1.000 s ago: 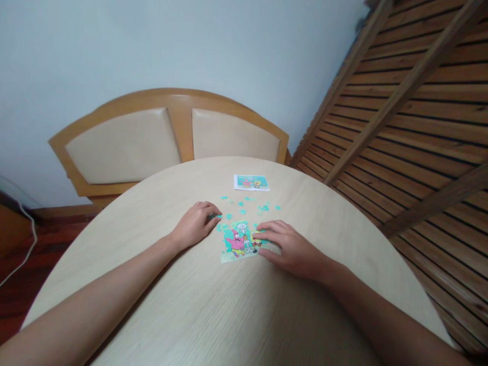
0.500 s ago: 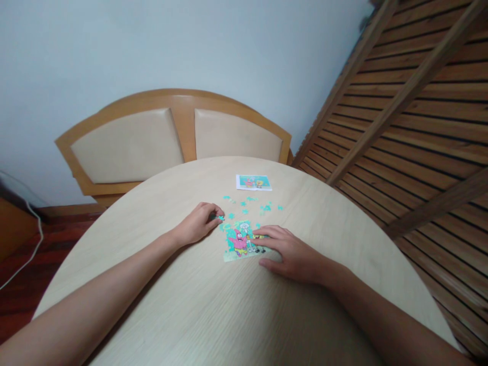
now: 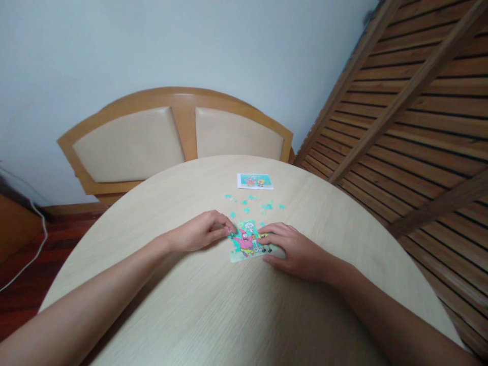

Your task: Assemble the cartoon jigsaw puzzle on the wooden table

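A partly joined cartoon puzzle [image 3: 246, 244] lies on the table, showing a pink starfish figure and other characters. At its left edge my left hand [image 3: 206, 231] pinches a small teal puzzle piece [image 3: 231, 234] between thumb and fingers. My right hand [image 3: 292, 249] rests on the puzzle's right side with its fingers apart, covering part of the picture. Several loose teal pieces [image 3: 246, 209] are scattered just beyond the puzzle. Farther back lies a picture card [image 3: 255, 181] with a similar cartoon scene.
The round wooden table [image 3: 183, 310] fills the lower view. Behind it stands a bench backrest [image 3: 183, 117] with beige panels against a pale wall. A slatted wooden partition [image 3: 415, 112] leans in on the right, and a white cable [image 3: 40, 244] hangs at the left.
My left hand has moved right and slightly nearer, bringing its piece to the puzzle's left edge. The puzzle has shifted slightly right, with my right hand still on it.
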`<state>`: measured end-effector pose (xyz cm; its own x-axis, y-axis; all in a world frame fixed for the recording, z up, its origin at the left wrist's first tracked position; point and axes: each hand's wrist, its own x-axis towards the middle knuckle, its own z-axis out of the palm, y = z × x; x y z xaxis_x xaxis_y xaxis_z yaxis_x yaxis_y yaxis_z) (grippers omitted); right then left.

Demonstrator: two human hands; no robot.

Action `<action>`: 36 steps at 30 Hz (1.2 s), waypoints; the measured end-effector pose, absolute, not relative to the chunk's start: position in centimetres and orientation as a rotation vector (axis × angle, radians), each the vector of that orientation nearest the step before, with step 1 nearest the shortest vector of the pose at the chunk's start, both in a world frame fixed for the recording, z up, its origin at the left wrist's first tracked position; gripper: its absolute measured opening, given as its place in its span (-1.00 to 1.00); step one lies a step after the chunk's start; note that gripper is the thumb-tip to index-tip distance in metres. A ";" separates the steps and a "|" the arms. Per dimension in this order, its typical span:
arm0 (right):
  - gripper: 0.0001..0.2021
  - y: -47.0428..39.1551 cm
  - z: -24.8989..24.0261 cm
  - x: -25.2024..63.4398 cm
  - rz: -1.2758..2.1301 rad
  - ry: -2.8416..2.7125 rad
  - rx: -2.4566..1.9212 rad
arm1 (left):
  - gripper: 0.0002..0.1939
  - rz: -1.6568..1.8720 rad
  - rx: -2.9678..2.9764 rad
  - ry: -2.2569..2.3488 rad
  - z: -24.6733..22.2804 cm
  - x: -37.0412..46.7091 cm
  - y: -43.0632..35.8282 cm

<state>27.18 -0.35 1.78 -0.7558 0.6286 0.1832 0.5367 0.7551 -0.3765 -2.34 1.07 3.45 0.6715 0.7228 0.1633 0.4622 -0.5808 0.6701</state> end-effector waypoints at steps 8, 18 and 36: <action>-0.69 -0.3 1.6 27.2 0.417 -2.664 -0.894 | -0.80 0.425 2.357 0.829 3.5 -1.8 0.4; -0.68 -0.6 1.7 27.0 0.396 -2.653 -0.904 | -0.80 0.446 2.406 0.740 3.6 -1.1 0.1; -0.70 -0.6 1.7 26.8 0.369 -2.650 -0.891 | -0.86 0.393 2.602 0.940 2.9 -1.6 0.4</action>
